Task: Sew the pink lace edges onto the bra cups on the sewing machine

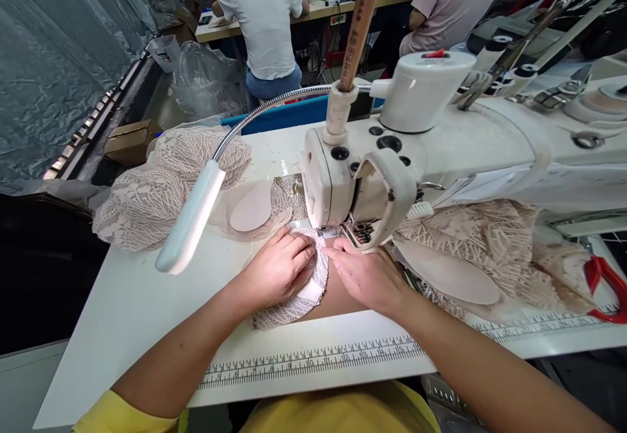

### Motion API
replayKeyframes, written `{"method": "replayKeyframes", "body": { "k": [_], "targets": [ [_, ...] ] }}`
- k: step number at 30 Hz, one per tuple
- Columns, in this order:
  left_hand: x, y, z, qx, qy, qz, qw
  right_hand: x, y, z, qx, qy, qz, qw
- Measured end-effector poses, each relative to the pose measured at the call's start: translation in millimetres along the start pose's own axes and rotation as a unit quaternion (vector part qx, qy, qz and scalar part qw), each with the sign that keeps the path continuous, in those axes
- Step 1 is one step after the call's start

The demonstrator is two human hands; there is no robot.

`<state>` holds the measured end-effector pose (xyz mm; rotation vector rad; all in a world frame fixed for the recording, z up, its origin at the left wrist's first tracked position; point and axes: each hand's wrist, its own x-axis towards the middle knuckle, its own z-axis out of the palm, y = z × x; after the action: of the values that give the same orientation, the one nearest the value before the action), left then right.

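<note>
While your left hand (pixel 281 264) curls over rounded, netted lace (pixel 290 309), your right hand (pixel 368 277) rests at its curved right edge; whether either pinches, I cannot tell.

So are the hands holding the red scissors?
No, the red scissors lie off to the right, while the left hand and right hand are at the lace piece by the sewing machine.

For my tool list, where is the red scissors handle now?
In the head view, the red scissors handle lies far right, beside the beige lace and near the ruler scale.
</note>
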<state>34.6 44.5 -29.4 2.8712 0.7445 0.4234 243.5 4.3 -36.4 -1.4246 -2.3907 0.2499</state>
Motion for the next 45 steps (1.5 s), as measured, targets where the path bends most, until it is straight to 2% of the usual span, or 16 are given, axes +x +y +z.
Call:
{"method": "replayKeyframes", "body": {
  "k": [4,11,17,24,29,34,45],
  "targets": [
    [0.8,-3.5,-1.0,-0.002,0.001,0.003,1.000,0.5,1.1,2.2,-0.008,-0.001,0.001,1.000],
    [3.2,-9.2,-3.6,0.028,-0.022,-0.009,0.999,1.9,2.1,5.8,-0.024,-0.038,0.032,0.998],
    [2.3,-6.6,3.3,0.025,-0.026,0.003,0.999,2.9,6.0,10.9,-0.041,0.004,0.035,0.999],
    [2.0,-1.0,5.9,-0.002,-0.042,0.015,0.999,2.0,4.2,8.9,-0.039,0.008,0.032,0.999],
    [0.1,-1.2,8.6,-0.011,-0.025,0.010,1.000,0.9,2.4,9.2,-0.040,0.002,0.012,0.999],
    [-1.0,-4.2,10.2,-0.018,-0.015,0.007,1.000,-0.2,2.0,12.3,-0.053,-0.012,0.025,0.998],
    [0.6,-7.0,15.3,0.012,0.001,0.007,1.000,0.0,1.9,20.3,-0.083,0.035,0.026,0.996]
  ]
}}
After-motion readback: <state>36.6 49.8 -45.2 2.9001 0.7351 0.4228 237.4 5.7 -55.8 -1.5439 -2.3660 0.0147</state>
